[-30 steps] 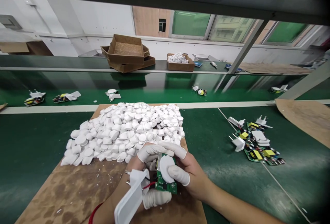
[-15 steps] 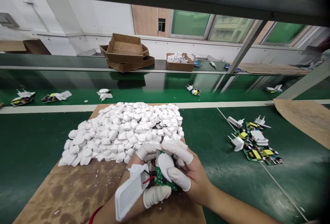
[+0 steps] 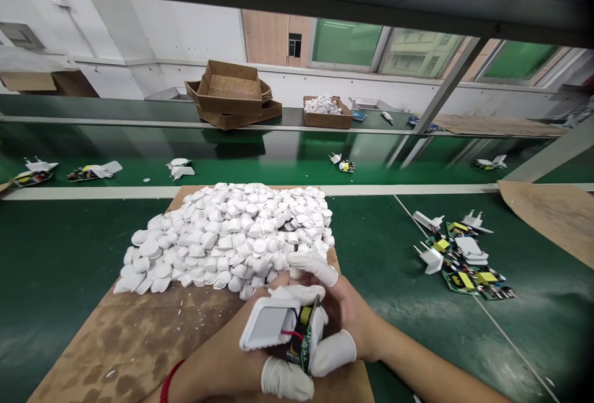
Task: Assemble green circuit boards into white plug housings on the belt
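My left hand [image 3: 241, 359] and my right hand [image 3: 341, 316], both with white finger cots, are closed together over a brown cardboard sheet [image 3: 139, 341]. Between them they grip a green circuit board [image 3: 304, 338] turned on edge, with a yellow part and red wire, joined to a white plug housing [image 3: 266, 322]. A white round cover is pressed against the board under my right fingers. Just beyond my hands lies a large pile of white round covers [image 3: 232, 236].
Loose circuit boards and white plug housings [image 3: 457, 260] lie on the green mat to the right. A green conveyor belt [image 3: 278, 161] behind carries scattered parts. Cardboard trays [image 3: 229, 93] and a box of white pieces [image 3: 327, 111] sit on the far shelf.
The board has been turned from face-up to edge-on, and the plug housing has swung up and right from my left wrist to rest beside it. Parts on the belt drifted left.
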`<control>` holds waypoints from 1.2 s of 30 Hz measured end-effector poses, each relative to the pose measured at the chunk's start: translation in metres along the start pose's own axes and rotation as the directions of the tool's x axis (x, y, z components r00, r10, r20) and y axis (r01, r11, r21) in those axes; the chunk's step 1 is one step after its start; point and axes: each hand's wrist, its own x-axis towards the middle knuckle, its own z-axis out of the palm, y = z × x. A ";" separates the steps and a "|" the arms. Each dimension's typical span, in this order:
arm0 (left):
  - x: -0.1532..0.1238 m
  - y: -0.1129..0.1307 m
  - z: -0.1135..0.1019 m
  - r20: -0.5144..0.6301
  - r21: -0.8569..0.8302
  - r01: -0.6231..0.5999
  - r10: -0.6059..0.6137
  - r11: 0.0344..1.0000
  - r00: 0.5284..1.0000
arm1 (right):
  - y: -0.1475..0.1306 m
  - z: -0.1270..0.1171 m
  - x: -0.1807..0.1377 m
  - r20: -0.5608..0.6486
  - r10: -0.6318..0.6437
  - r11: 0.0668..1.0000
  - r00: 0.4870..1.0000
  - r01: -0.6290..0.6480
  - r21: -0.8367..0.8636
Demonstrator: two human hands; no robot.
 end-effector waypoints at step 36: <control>0.001 -0.008 0.000 0.027 0.649 -0.100 0.109 0.754 0.994 | -0.038 -0.053 0.009 -0.279 -0.258 0.852 0.925 0.082 -0.517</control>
